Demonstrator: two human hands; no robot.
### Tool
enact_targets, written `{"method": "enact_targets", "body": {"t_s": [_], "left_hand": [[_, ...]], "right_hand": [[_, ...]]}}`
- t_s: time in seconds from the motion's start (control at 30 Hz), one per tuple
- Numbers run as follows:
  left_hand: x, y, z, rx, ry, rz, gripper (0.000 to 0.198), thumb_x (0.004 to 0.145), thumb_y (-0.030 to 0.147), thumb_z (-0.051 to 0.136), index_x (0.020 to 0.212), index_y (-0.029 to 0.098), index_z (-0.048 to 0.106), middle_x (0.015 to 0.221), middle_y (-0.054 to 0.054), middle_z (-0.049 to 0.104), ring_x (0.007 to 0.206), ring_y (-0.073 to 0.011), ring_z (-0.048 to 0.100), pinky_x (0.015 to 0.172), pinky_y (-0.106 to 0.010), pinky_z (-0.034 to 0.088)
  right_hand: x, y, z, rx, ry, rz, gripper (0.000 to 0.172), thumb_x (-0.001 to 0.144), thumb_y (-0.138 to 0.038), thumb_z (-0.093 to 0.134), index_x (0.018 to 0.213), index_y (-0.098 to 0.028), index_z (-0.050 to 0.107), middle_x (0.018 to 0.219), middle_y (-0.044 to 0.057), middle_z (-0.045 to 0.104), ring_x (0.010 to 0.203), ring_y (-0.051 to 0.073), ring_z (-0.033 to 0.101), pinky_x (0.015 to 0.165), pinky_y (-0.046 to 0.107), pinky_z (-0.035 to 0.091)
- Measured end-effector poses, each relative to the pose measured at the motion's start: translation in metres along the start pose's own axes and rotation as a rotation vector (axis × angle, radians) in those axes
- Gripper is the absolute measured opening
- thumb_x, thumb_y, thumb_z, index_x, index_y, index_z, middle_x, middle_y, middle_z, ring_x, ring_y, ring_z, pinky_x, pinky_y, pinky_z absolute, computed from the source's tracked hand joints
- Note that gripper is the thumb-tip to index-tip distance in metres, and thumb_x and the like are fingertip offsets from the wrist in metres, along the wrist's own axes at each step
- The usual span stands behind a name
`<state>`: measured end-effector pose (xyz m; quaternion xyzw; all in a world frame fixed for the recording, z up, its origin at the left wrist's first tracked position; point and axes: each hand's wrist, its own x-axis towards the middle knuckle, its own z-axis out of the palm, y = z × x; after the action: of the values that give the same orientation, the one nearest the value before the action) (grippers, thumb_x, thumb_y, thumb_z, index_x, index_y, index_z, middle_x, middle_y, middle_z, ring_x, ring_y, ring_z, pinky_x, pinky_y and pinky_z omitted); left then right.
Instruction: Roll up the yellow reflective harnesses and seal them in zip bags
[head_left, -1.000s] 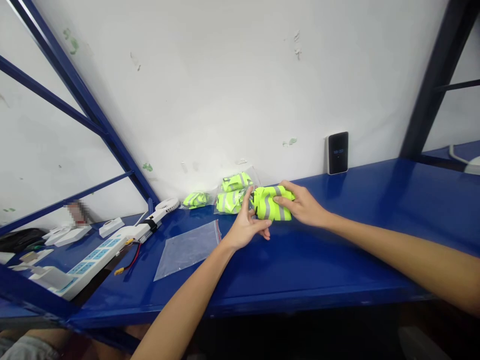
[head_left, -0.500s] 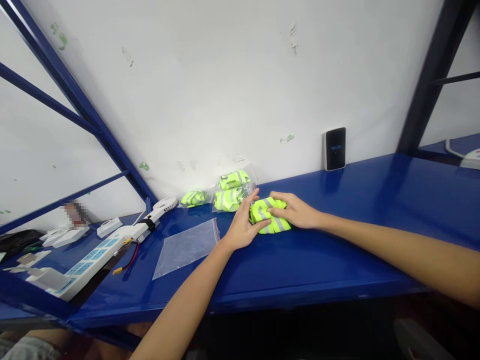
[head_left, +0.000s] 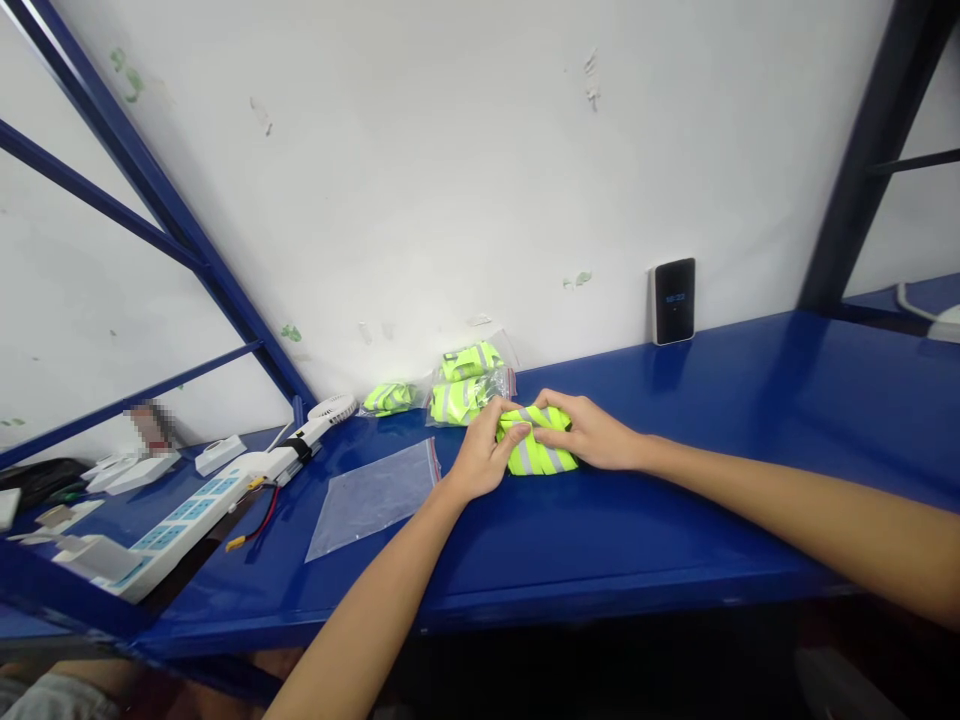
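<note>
A folded fluorescent yellow hi-vis vest (head_left: 541, 458) with grey reflective stripes lies bundled on the blue steel shelf (head_left: 675, 530). My left hand (head_left: 486, 453) presses its left side, with the fingers over the top edge. From the right, my right hand (head_left: 589, 432) grips the same bundle, and its fingers cover the upper part. Just behind my left hand, two similar vests sit in clear bags (head_left: 463, 400). A smaller yellow bundle (head_left: 388, 398) lies further left.
A flat clear zip bag (head_left: 369, 500) lies left of my left forearm. Further left are a white power strip (head_left: 202, 510) with red and black wires, a small white fan (head_left: 334, 407) and white pieces. A dark-faced digital device (head_left: 673, 300) stands against the white wall.
Both hands have closed in on the vest, and it is folded more compactly. Its stripes now show in a different arrangement. The camera has shifted slightly.
</note>
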<state>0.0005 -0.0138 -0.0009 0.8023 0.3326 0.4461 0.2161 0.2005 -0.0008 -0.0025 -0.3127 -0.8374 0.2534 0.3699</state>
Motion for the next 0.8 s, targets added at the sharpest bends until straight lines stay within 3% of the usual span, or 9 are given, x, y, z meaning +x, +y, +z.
{"method": "enact_targets", "body": {"t_s": [0.2, 0.37, 0.53, 0.63, 0.8], "left_hand": [[-0.002, -0.003, 0.003, 0.030, -0.005, 0.039, 0.013, 0.092, 0.032, 0.049, 0.096, 0.020, 0.052, 0.093, -0.004, 0.056, 0.086, -0.0190, 0.052, 0.080, -0.029, 0.037], [-0.004, -0.004, 0.000, 0.050, -0.027, 0.051, 0.011, 0.092, 0.030, 0.049, 0.096, 0.019, 0.051, 0.098, -0.005, 0.055, 0.090, -0.0192, 0.051, 0.084, -0.031, 0.037], [0.000, -0.009, -0.002, -0.151, 0.024, -0.078, 0.031, 0.084, 0.033, 0.062, 0.111, 0.021, 0.051, 0.094, -0.002, 0.052, 0.088, -0.0179, 0.050, 0.082, -0.028, 0.039], [0.002, -0.013, -0.002, -0.298, 0.046, -0.162, 0.044, 0.082, 0.036, 0.065, 0.120, 0.022, 0.048, 0.085, 0.000, 0.050, 0.079, -0.0155, 0.050, 0.074, -0.025, 0.040], [0.004, -0.015, -0.002, -0.330, 0.092, -0.165, 0.052, 0.074, 0.032, 0.074, 0.118, 0.023, 0.049, 0.077, 0.004, 0.045, 0.072, -0.0126, 0.047, 0.072, -0.024, 0.039]], "right_hand": [[-0.002, -0.002, 0.001, -0.010, -0.012, -0.004, 0.033, 0.084, -0.050, 0.059, 0.097, -0.021, 0.054, 0.066, -0.005, 0.049, 0.054, 0.011, 0.040, 0.050, 0.022, 0.029], [-0.005, -0.008, 0.006, -0.089, 0.002, -0.024, 0.049, 0.078, -0.044, 0.068, 0.119, -0.023, 0.050, 0.073, -0.003, 0.057, 0.056, 0.013, 0.047, 0.052, 0.024, 0.034], [-0.006, -0.009, 0.005, -0.141, 0.011, -0.141, 0.068, 0.083, -0.037, 0.063, 0.143, -0.032, 0.031, 0.114, 0.006, 0.059, 0.080, 0.020, 0.059, 0.071, 0.033, 0.046], [-0.005, -0.007, 0.003, -0.212, -0.012, -0.195, 0.059, 0.088, -0.038, 0.057, 0.143, -0.038, 0.035, 0.127, 0.007, 0.050, 0.079, 0.018, 0.059, 0.072, 0.034, 0.048], [-0.005, -0.005, 0.005, -0.322, -0.070, -0.207, 0.052, 0.090, -0.037, 0.054, 0.141, -0.040, 0.040, 0.125, 0.006, 0.048, 0.060, 0.010, 0.051, 0.062, 0.031, 0.047]]}}
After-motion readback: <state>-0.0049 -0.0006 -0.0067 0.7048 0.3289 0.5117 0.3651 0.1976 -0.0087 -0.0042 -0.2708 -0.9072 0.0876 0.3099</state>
